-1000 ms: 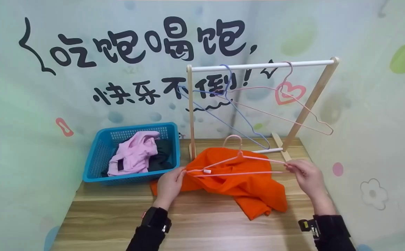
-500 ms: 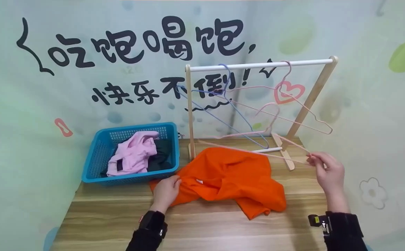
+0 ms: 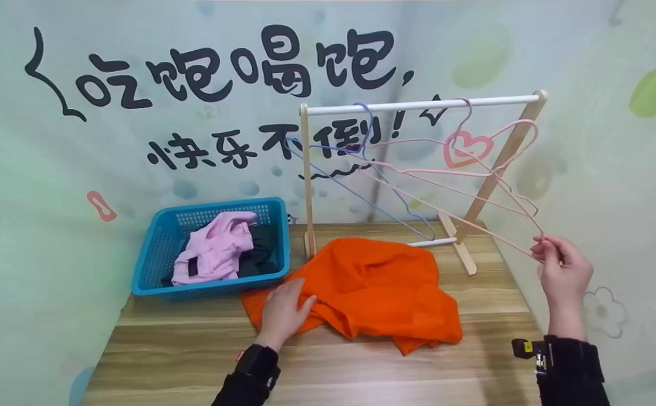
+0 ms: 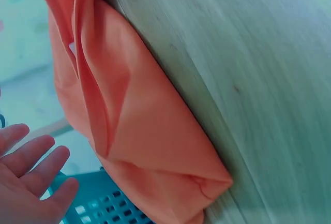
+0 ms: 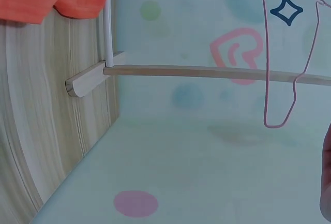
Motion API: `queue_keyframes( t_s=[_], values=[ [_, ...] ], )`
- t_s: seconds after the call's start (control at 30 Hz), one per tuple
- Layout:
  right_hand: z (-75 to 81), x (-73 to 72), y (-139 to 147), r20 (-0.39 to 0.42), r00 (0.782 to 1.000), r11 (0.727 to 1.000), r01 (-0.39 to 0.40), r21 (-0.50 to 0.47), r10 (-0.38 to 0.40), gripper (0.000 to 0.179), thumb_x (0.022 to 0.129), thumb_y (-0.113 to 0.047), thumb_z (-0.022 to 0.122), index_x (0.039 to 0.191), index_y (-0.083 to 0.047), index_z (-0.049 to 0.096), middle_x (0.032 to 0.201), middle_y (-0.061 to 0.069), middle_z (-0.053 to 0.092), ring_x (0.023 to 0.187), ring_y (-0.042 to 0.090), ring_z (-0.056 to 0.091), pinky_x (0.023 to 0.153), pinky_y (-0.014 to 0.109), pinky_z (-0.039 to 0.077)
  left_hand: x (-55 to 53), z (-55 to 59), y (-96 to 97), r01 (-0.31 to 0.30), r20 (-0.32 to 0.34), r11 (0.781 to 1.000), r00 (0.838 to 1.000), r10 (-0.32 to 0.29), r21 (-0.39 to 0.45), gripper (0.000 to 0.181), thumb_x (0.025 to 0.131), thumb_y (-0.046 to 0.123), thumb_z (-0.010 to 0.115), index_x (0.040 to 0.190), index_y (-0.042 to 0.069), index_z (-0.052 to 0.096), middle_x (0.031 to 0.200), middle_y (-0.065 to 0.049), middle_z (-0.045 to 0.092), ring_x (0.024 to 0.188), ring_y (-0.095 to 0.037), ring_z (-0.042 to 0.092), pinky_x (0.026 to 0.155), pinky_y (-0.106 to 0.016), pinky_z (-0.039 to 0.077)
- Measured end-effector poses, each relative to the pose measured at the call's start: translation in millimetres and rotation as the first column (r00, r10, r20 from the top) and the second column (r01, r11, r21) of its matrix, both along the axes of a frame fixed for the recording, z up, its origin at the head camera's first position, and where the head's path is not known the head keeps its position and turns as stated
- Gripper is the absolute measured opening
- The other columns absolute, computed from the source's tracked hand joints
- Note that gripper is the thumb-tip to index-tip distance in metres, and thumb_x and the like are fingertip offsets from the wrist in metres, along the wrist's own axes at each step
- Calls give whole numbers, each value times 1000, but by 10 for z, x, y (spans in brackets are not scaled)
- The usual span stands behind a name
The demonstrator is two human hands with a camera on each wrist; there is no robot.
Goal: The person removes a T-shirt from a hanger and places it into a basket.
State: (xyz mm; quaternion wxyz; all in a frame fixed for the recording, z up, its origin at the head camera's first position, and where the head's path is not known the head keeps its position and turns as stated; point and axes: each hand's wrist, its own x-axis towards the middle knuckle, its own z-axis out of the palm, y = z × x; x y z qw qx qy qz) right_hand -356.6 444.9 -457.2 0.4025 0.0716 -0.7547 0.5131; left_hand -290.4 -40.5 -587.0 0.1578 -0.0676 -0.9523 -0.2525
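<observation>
My right hand pinches one end of a pink clothes hanger, held up in front of the rack's right side with its hook at upper right. In the right wrist view only the edge of that hand shows. An orange garment lies crumpled on the table, its folds hiding its exact kind. My left hand is over its left part, fingers extended. The left wrist view shows this hand spread beside the orange cloth, apparently gripping nothing.
A small clothes rack stands at the back. On its bar hang a blue hanger and another pink hanger. At left, a blue basket holds a pink garment and a dark one.
My left hand let go of the pink hanger and moved over the orange garment's left part. My right hand carried the hanger up and to the right, tilting it.
</observation>
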Motion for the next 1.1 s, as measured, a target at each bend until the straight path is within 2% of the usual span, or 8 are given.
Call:
queue_keyframes(
  t_s=[0.13,0.33,0.57,0.73,0.97,1.1],
  values=[
    [38,13,53,9,999,998,34,-52,-33,17,87,-6,62,93,10,67,76,-5,65,67,2,61,65,11,48,2,1,66,18,-6,1000,1000,-18,-11,60,88,45,58,134,7,47,131,-13,51,119,-32,45,100,-52,30],
    [72,-28,79,18,998,996,68,-64,-67,18,87,-7,62,93,9,67,77,1,67,65,1,61,64,10,48,-5,-29,174,20,11,997,1000,-19,-79,79,82,58,57,144,15,34,145,-13,34,131,-35,28,104,-57,18],
    [212,-180,-78,32,995,996,89,28,-90,18,87,-11,62,94,4,69,79,9,67,66,-2,60,63,9,47,-41,-50,343,19,54,992,998,-12,-125,96,72,67,62,148,24,23,152,-13,14,136,-39,8,102,-64,5],
    [362,-291,-269,11,992,985,125,117,-127,20,88,-16,63,97,1,70,81,17,67,63,-7,58,62,6,44,-85,-74,466,36,51,988,998,-28,-149,100,68,66,65,148,29,18,154,-11,8,137,-40,5,100,-67,2],
    [510,-412,-492,25,980,951,186,246,-197,21,89,-21,62,99,-5,71,79,11,69,60,-19,48,60,3,37,-117,-55,614,69,119,981,992,-48,-181,102,68,70,62,149,32,12,154,-9,3,137,-39,1,101,-66,-2],
    [528,-471,-572,17,980,936,185,300,-199,21,89,-21,62,100,-7,72,78,10,69,61,-23,43,60,5,34,-149,-60,706,71,144,975,989,-41,-211,104,67,74,59,149,33,10,155,-7,0,138,-37,-1,102,-65,-1]
  ],
)
